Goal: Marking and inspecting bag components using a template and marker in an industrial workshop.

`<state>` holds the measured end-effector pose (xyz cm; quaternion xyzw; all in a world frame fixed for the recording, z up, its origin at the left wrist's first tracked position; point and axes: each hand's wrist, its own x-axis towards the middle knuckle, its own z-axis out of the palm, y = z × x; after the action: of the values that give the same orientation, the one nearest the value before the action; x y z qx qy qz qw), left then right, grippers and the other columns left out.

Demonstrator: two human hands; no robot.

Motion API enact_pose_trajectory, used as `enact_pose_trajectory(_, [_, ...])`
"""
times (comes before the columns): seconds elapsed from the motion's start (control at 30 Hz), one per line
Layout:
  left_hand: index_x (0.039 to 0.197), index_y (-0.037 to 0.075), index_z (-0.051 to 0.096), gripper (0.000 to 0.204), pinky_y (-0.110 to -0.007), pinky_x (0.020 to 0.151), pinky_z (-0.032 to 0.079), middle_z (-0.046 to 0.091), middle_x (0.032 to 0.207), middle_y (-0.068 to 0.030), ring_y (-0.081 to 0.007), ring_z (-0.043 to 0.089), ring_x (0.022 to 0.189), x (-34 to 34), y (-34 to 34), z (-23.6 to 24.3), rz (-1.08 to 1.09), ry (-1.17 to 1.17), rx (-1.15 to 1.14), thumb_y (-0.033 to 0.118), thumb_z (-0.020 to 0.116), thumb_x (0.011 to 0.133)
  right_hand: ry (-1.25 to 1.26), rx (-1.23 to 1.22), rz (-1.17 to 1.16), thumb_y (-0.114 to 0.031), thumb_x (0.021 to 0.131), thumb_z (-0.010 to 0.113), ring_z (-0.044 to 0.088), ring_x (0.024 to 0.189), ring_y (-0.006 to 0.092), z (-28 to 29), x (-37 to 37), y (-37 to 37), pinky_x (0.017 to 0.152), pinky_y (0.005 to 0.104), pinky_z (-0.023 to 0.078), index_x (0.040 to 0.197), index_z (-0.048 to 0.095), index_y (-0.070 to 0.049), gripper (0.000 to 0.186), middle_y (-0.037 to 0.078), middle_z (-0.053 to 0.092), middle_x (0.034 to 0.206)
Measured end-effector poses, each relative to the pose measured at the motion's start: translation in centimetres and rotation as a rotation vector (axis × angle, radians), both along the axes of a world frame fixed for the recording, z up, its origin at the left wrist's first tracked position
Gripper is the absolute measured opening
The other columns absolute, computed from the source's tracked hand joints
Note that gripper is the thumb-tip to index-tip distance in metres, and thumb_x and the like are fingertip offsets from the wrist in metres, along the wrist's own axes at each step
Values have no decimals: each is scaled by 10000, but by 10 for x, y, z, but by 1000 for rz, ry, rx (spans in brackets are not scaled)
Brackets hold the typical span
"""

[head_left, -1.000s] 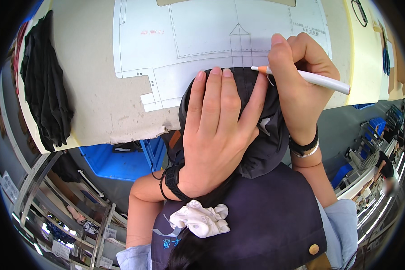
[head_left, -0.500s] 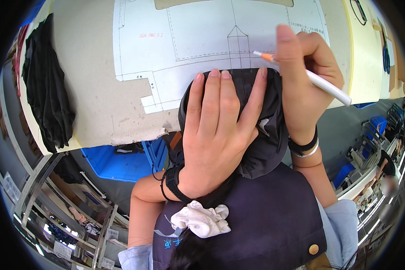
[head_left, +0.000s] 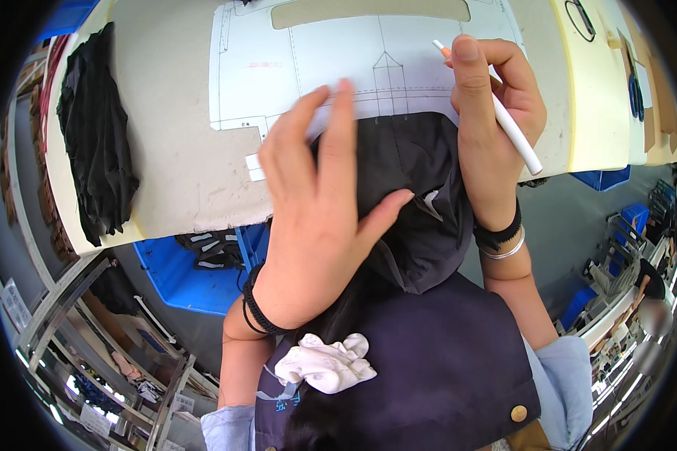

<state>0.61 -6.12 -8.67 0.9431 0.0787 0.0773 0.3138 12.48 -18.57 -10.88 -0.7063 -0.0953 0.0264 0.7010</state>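
Right hand (head_left: 486,154) holding pen (head_left: 516,137), black fabric (head_left: 402,154), blurred red writing (head_left: 265,65) on sheet (head_left: 331,56)

Fabric (head_left: 406,143) central, its far edge over the pattern sheet (head_left: 331,60), which lies on the table (head_left: 180,165) at twelve o'clock; pen (head_left: 516,135) in the right hand (head_left: 485,143), two o'clock; cloth bundle (head_left: 94,135) on the table, ten; crate (head_left: 173,279) below, eight.

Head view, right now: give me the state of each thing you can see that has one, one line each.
Left hand: open, thumb spread, blurred
Right hand: grip closed on the pen
Pen: tip exposed, apart from the dark cloth
Dark cloth: creased, partly over the paper
Paper: flat, partly covered
Black cloth at left: bunched on the table
Blue bin: open, dark items inside
White scrunchie: crumpled
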Motion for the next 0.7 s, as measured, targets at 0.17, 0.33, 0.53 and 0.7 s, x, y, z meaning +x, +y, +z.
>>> enact_pose_trajectory(0.17, [1030, 3, 543, 479, -377, 772, 437, 530, 931, -125, -298, 523, 862, 1, -10, 4, 97, 22, -139, 156, 849, 695, -4, 68, 14, -175, 918, 710, 402, 591, -15, 2, 2, -9, 523, 174, 293, 907, 585, -37, 187, -49, 552, 691])
enact_pose_trajectory(0.33, [798, 6, 495, 251, -327, 638, 441, 526, 843, -130, -275, 509, 696, -12, -3, 13, 57, -86, -266, -103, 676, 662, -170, 55, -57, -149, 934, 681, 432, 579, 2, -2, -1, -5, 533, 163, 326, 1046, 563, -36, 199, -13, 592, 796])
enact_pose_trajectory(0.53, [741, 48, 374, 269, -296, 858, 497, 670, 1117, -235, -202, 649, 957, -23, 32, 41, 224, -488, -321, -114, 572, 822, -101, 46, 170, -269, 1054, 425, 551, 585, 69, 9, -14, -20, 516, 194, 392, 1172, 543, -13, 305, 113, 674, 905])
enact_pose_trajectory(0.7, [1011, -47, 535, 206, -351, 848, 521, 624, 1055, -261, -280, 645, 941, 3, 40, 55, 230, -930, -294, 150, 525, 954, -90, 0, 362, -585, 890, 612, 626, 798, 148, 15, -41, -32, 632, 233, 477, 1212, 516, 3, 678, 119, 676, 998])
